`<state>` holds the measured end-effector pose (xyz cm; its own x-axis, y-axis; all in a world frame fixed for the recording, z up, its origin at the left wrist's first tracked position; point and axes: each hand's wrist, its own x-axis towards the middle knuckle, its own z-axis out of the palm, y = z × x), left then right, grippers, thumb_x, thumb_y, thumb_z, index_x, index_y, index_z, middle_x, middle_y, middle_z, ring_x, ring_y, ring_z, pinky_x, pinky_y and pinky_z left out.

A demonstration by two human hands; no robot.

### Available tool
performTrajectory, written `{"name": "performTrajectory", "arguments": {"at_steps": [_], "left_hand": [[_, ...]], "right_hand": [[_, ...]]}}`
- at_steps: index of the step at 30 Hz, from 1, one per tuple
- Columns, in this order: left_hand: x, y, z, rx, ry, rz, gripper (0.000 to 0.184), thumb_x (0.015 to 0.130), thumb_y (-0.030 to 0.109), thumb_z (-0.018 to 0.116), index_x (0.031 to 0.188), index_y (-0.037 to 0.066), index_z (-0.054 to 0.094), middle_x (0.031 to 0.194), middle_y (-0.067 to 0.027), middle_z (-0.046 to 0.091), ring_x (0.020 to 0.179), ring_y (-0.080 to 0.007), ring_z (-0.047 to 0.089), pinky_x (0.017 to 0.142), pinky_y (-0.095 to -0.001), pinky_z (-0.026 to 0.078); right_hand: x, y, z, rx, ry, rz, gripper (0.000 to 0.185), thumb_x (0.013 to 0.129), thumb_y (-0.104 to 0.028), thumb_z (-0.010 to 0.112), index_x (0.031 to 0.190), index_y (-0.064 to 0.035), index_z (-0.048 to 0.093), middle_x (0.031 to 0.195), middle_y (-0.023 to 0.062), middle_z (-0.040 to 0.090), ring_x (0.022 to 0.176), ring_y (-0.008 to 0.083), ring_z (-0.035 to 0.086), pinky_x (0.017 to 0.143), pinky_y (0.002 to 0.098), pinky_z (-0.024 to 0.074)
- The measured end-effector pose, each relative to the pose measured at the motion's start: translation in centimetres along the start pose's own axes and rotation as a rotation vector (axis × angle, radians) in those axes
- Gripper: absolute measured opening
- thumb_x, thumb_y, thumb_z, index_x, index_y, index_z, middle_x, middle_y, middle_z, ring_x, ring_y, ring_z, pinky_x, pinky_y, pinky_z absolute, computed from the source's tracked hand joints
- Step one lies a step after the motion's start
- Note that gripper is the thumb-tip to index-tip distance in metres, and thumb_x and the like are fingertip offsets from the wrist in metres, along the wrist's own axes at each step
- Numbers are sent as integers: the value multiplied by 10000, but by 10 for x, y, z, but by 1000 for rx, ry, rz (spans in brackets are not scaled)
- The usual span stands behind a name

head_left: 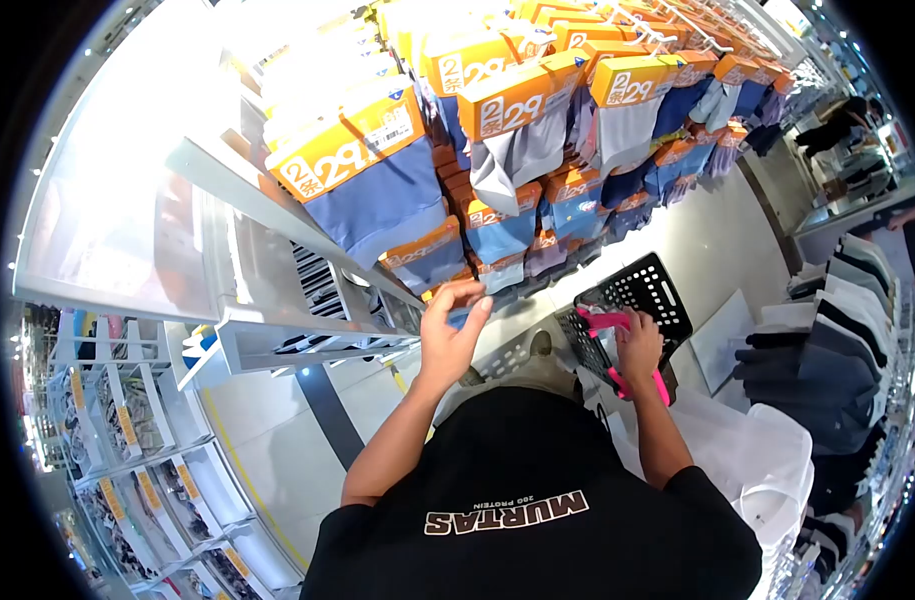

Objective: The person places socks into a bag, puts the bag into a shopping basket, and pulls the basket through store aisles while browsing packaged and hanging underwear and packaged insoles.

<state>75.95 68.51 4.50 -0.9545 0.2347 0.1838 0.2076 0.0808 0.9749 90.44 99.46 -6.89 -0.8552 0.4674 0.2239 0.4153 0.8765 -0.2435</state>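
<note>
Head view: right hand point(638, 348) holds basket point(661, 290) near "29" labels point(522, 98).

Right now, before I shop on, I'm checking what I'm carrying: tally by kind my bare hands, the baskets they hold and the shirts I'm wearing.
Hands: 2 (left hand, open; right hand, gripping a pink handle)
Held baskets: 1 (black basket)
Worn shirts: 1 (black shirt)
Total: 4
</note>
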Motion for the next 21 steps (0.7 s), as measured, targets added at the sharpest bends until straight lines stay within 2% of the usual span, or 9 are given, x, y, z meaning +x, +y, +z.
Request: {"name": "performTrajectory", "arguments": {"at_steps": [2, 4, 8, 11, 14, 17, 18, 19, 21], "left_hand": [[25, 23, 16, 55, 47, 151, 237, 904, 85, 698, 1105, -18, 627, 1088, -80, 638, 977, -142, 602, 873, -286, 480], [61, 58, 47, 57, 214, 231, 419, 861, 115, 746, 1215, -5, 556, 1136, -97, 617, 1058, -178, 577, 946, -323, 448], [109, 50, 84, 213, 462, 322, 610, 780, 217, 831, 1237, -17, 501, 1143, -147, 528, 1051, -272, 527, 952, -382, 417], [132, 32, 96, 338, 550, 211, 343, 838, 212, 772, 1057, 8, 604, 998, -128, 587, 975, -279, 545, 860, -387, 420], [130, 14, 95, 223, 481, 291, 153, 902, 149, 691, 915, 0, 663, 901, -132, 630, 890, -254, 582, 835, -367, 441], [122, 3, 85, -128, 254, 127, 190, 967, 109, 608, 1063, -46, 661, 1099, -82, 631, 983, -151, 578, 874, -288, 460], [122, -17, 76, -128, 221, 137, 188, 987, 82, 571, 1085, -55, 654, 1147, -61, 607, 967, -112, 557, 853, -259, 453], [120, -10, 77, -104, 241, 123, 174, 1003, 78, 546, 1101, -24, 646, 1065, -9, 585, 940, -86, 518, 876, -234, 412], [120, -13, 73, -89, 281, 143, 162, 978, 63, 579, 1067, -52, 649, 1137, -65, 601, 942, -114, 558, 847, -262, 457]], "right_hand": [[6, 22, 15, 47, -23, 4, 239, 878, -194, 664, 1115, -169, 655, 1041, 60, 632, 850, 308, 662, 691, 434, 540], [20, 37, 17, 20, -29, 14, 235, 883, -191, 657, 1116, -169, 653, 1047, 59, 631, 854, 314, 661, 695, 432, 541], [42, 63, 12, 19, -47, 50, 232, 886, -171, 641, 1118, -167, 655, 1060, 57, 632, 887, 317, 658, 720, 436, 533], [62, 86, 10, 50, -52, 89, 240, 879, -162, 639, 1117, -169, 660, 1088, 62, 639, 929, 314, 654, 746, 438, 531], [82, 109, 9, 60, -60, 112, 258, 868, -168, 642, 1125, -177, 660, 1099, 71, 642, 965, 310, 649, 755, 440, 535], [97, 134, 15, 60, -34, 90, 274, 856, -184, 652, 1130, -186, 664, 1110, 71, 639, 1000, 316, 639, 771, 455, 529], [104, 134, 8, 84, -101, 123, 307, 853, -190, 675, 1157, -151, 658, 1151, 122, 625, 1068, 347, 604, 860, 457, 507], [110, 135, 10, 126, -25, 61, 319, 852, -183, 683, 1164, -127, 653, 1168, 142, 616, 1087, 354, 591, 892, 453, 492], [126, 133, 11, 208, 130, -70, 347, 850, -171, 699, 1180, -79, 642, 1201, 181, 597, 1125, 368, 563, 956, 445, 463]]}}
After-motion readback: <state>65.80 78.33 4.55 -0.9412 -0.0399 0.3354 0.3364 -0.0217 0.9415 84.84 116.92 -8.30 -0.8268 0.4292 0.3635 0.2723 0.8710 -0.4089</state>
